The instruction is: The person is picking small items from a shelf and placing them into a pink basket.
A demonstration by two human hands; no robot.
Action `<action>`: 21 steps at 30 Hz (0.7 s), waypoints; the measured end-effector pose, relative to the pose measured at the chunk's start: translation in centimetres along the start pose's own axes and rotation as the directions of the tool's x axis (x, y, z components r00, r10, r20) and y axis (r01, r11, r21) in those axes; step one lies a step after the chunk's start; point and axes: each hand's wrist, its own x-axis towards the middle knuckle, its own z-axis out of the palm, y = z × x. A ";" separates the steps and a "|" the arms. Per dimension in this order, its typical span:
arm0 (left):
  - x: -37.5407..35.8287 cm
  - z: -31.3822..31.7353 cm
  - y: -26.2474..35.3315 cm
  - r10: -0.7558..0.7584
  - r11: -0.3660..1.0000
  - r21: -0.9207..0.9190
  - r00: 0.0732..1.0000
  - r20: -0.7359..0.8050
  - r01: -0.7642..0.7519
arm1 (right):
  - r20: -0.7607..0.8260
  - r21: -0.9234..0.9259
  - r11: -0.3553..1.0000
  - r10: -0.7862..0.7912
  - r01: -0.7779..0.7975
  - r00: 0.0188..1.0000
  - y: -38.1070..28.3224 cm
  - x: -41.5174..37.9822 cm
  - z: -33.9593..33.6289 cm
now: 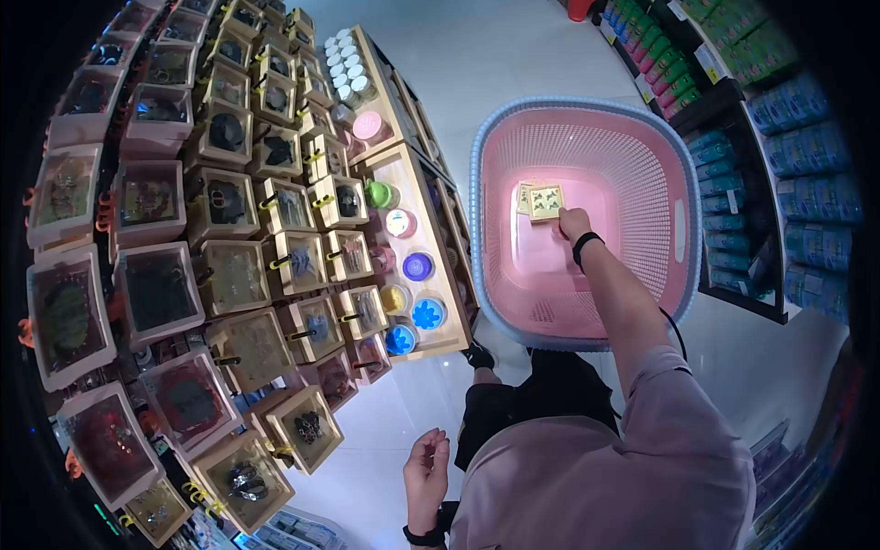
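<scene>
Two small cards lie inside the pink basket, near its far wall: a yellowish one with dark shapes on it and a second one partly tucked under its left edge. The right hand reaches down into the basket, fingers curled, its fingertips touching the near right corner of the top card; whether it pinches the card or merely rests on it cannot be told from here. A black band circles that wrist, and a mauve sleeve covers the arm from the elbow up.

The left hand hangs low beside the body, holding nothing, fingers loosely bent and a little apart, with a dark band at its wrist. It is well apart from the basket.

The basket has a pale blue rim and slotted walls, and sits above a white floor. Just left of it stands a wooden display stand carrying round coloured tubs, among them a green one and a blue one. Further left, a curved rack holds many small boxed items on hooks. To the right of the basket, dark shelves carry green and blue packs.
</scene>
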 end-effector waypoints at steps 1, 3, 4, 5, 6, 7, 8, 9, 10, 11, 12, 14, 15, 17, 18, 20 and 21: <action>-0.4 0.1 -0.4 -0.014 0.999 0.038 1.000 -0.014 0.015 | 0.022 0.054 0.998 0.026 -0.027 0.999 1.4 1.1 1.0; -1.1 0.3 -0.9 -0.035 0.992 0.118 0.999 -0.040 0.039 | -0.001 0.060 0.998 0.028 -0.028 1.000 3.6 3.1 2.8; -1.4 0.4 -0.8 -0.060 0.985 0.160 0.996 -0.062 0.069 | -0.032 0.071 0.997 0.028 -0.026 0.999 4.4 3.9 3.7; -1.5 0.5 -0.9 -0.071 0.985 0.152 0.995 -0.072 0.081 | -0.065 0.085 0.996 0.025 -0.019 0.998 5.2 4.6 4.4; -1.6 0.7 -1.1 -0.079 0.986 0.142 0.994 -0.079 0.090 | -0.067 0.116 0.993 0.026 -0.018 0.997 5.6 4.9 4.9; -1.6 0.8 -1.1 -0.085 0.987 0.131 0.993 -0.086 0.096 | -0.070 0.147 0.989 0.024 -0.013 0.997 5.7 5.1 5.2; -1.5 1.0 -1.3 -0.091 0.987 0.123 0.991 -0.094 0.102 | -0.075 0.177 0.984 0.020 -0.006 0.997 5.7 5.4 5.5; -1.4 1.2 -1.4 -0.092 0.986 0.131 0.991 -0.094 0.104 | -0.081 0.205 0.979 0.015 0.002 0.997 5.7 5.7 5.7; -1.2 1.4 -1.3 -0.094 0.985 0.138 0.991 -0.092 0.106 | -0.071 -0.144 0.976 -0.173 0.162 0.982 10.7 11.4 5.5; -1.0 1.6 -1.2 -0.094 0.984 0.145 0.991 -0.090 0.107 | -0.059 -0.477 0.831 -0.356 0.286 0.933 15.5 16.9 5.3; -0.8 1.7 -1.3 -0.073 0.983 0.162 0.994 -0.081 0.086 | -0.068 -0.315 0.923 -0.254 0.221 0.965 13.3 14.8 5.2; -0.6 1.8 -1.6 -0.032 0.980 0.195 0.998 -0.062 0.043 | -0.035 -0.031 0.996 -0.081 0.080 0.996 9.7 10.9 4.8; -0.6 1.9 -1.5 -0.031 0.980 0.194 0.998 -0.056 0.041 | -0.005 0.082 0.996 -0.015 0.015 1.000 8.4 9.4 4.8; -0.9 1.8 -1.1 -0.026 0.981 0.193 0.999 -0.047 0.034 | 0.037 0.173 0.982 0.070 -0.076 0.997 7.0 7.5 4.4; -1.0 1.6 -1.0 -0.018 0.977 0.210 0.999 -0.045 0.027 | 0.042 0.154 0.983 0.092 -0.098 0.995 6.6 7.0 4.2; -1.5 1.2 -0.7 0.003 0.972 0.236 0.999 -0.054 0.010 | -0.001 -0.003 0.998 0.067 -0.067 0.998 5.1 5.2 3.9; -1.7 1.0 -0.5 0.024 0.973 0.230 0.999 -0.021 -0.018 | 0.032 -0.139 0.990 0.032 -0.027 0.999 4.5 4.8 3.0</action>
